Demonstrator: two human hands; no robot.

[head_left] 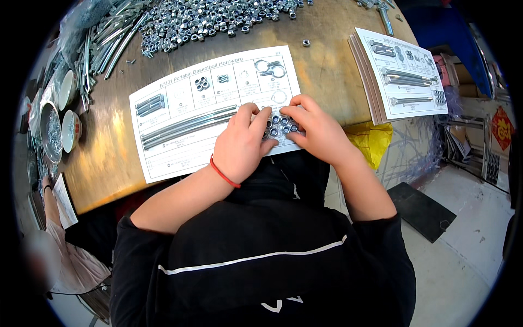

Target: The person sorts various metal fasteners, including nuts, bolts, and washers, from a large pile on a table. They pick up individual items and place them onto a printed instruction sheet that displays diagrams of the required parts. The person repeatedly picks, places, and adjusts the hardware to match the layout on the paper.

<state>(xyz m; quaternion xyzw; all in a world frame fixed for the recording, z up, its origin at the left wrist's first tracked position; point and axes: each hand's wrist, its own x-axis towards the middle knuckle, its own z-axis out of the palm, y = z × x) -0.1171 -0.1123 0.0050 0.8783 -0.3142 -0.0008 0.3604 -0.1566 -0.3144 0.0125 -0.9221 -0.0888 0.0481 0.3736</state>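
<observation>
A small cluster of silvery lock nuts (280, 127) lies at the right side of a white printed sheet (188, 162) that shows pictures of bolts, rods, nuts and clamps. My left hand (243, 137), with a red cord on its wrist, closes in from the left, its index finger and thumb against the nuts. From the other side my right hand (316, 129) curls its fingers and thumb round the cluster. The nuts sit between both hands; some are partly hidden by fingers.
A big heap of loose nuts (201, 22) spreads along the far side of the wooden table (109, 182). Long metal rods (117, 41) lie left of it. Bowls (71, 131) stand at the left edge, near another person's arm (50, 201). A stack of printed sheets (406, 76) is at right.
</observation>
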